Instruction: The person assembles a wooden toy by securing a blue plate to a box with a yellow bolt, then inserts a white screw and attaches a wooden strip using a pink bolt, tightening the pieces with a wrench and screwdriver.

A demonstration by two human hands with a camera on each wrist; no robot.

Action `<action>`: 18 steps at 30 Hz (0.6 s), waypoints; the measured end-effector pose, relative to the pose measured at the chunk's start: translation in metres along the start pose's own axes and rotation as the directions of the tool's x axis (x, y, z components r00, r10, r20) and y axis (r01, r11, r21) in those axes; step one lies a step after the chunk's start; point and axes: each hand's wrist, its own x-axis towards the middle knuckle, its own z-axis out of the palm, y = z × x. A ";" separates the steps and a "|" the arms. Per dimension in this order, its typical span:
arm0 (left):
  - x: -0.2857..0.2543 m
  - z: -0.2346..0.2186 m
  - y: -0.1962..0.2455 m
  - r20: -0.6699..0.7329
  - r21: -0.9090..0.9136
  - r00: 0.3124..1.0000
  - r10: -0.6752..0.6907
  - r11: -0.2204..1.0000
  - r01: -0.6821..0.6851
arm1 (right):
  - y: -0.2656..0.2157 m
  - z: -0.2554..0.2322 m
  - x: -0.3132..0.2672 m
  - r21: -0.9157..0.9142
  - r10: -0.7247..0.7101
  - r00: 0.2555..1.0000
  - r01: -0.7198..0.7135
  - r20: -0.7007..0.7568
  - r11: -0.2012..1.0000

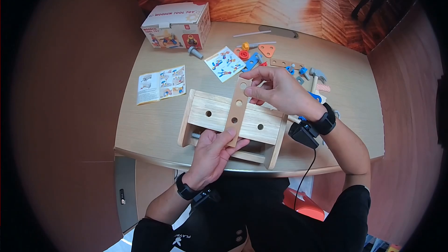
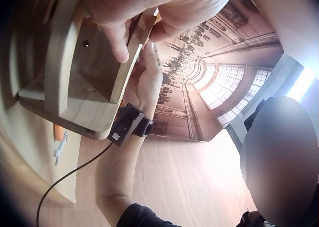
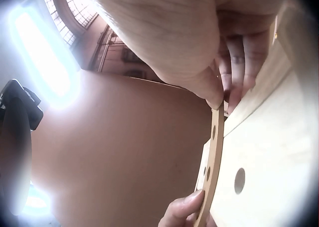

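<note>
Over the wooden toy workbench (image 1: 255, 115), left hand (image 1: 212, 157) and right hand (image 1: 281, 91) pinch opposite ends of a holed wooden strip (image 1: 236, 112); uneven thumb pressure could skew it.

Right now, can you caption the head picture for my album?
Both hands hold a tan strip with holes over a wooden frame.
</note>
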 end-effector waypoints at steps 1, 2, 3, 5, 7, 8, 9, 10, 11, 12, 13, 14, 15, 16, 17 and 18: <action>0.000 0.000 0.000 0.000 0.000 1.000 0.001 1.000 -0.001 | 0.000 0.000 0.000 -0.003 0.000 1.000 0.000 0.000 1.000; 0.001 -0.001 0.000 0.001 0.001 1.000 -0.002 1.000 0.002 | 0.000 0.000 0.000 -0.003 0.000 1.000 0.000 0.001 1.000; 0.001 -0.001 0.000 0.001 0.003 1.000 -0.005 1.000 0.005 | 0.000 0.000 0.000 -0.008 0.005 1.000 -0.005 0.000 1.000; 0.001 0.000 0.001 0.001 0.001 1.000 -0.001 1.000 0.001 | -0.001 0.000 0.000 -0.013 0.010 1.000 -0.010 -0.002 1.000; 0.001 0.001 0.001 0.001 0.000 1.000 0.001 1.000 -0.001 | -0.002 0.000 -0.001 -0.001 0.011 1.000 -0.011 -0.002 1.000; 0.000 0.000 0.000 0.002 -0.003 1.000 0.002 1.000 -0.002 | -0.001 0.000 -0.001 0.000 0.012 1.000 -0.012 -0.002 1.000; 0.001 0.000 0.000 0.002 -0.005 1.000 0.003 1.000 -0.003 | 0.000 0.000 0.000 -0.003 0.007 1.000 -0.007 -0.003 1.000; 0.001 0.000 0.000 0.002 -0.004 1.000 0.001 1.000 -0.001 | 0.001 0.000 0.000 -0.005 0.002 1.000 -0.002 -0.005 1.000; 0.001 0.000 0.000 0.004 0.005 1.000 0.002 1.000 -0.002 | 0.001 0.000 -0.001 -0.003 0.002 1.000 -0.002 -0.005 1.000; 0.001 0.001 0.000 0.005 0.014 1.000 0.003 1.000 -0.003 | 0.000 0.000 -0.001 -0.017 0.005 1.000 -0.005 -0.006 1.000; 0.001 0.002 0.000 0.005 0.015 1.000 0.003 1.000 -0.003 | 0.000 0.000 -0.001 -0.032 0.008 1.000 -0.008 -0.007 0.999; 0.001 0.004 0.000 -0.018 0.019 1.000 0.009 1.000 -0.008 | 0.000 0.000 -0.001 -0.031 0.008 1.000 -0.008 -0.008 0.999; 0.001 0.006 0.000 -0.040 0.023 0.999 0.015 1.000 -0.014 | 0.001 0.000 -0.001 -0.022 0.007 1.000 -0.007 -0.008 1.000; 0.001 0.005 0.000 -0.040 0.024 0.999 0.015 1.000 -0.014 | 0.002 0.000 -0.001 -0.014 0.005 1.000 -0.005 -0.009 1.000; 0.002 0.003 0.000 -0.022 0.016 1.000 0.008 1.000 -0.008 | 0.002 -0.001 -0.001 -0.013 0.005 1.000 -0.005 -0.010 1.000; 0.002 0.002 0.000 -0.006 0.007 1.000 0.001 1.000 -0.001 | 0.002 -0.001 -0.001 -0.012 0.002 1.000 -0.002 -0.007 1.000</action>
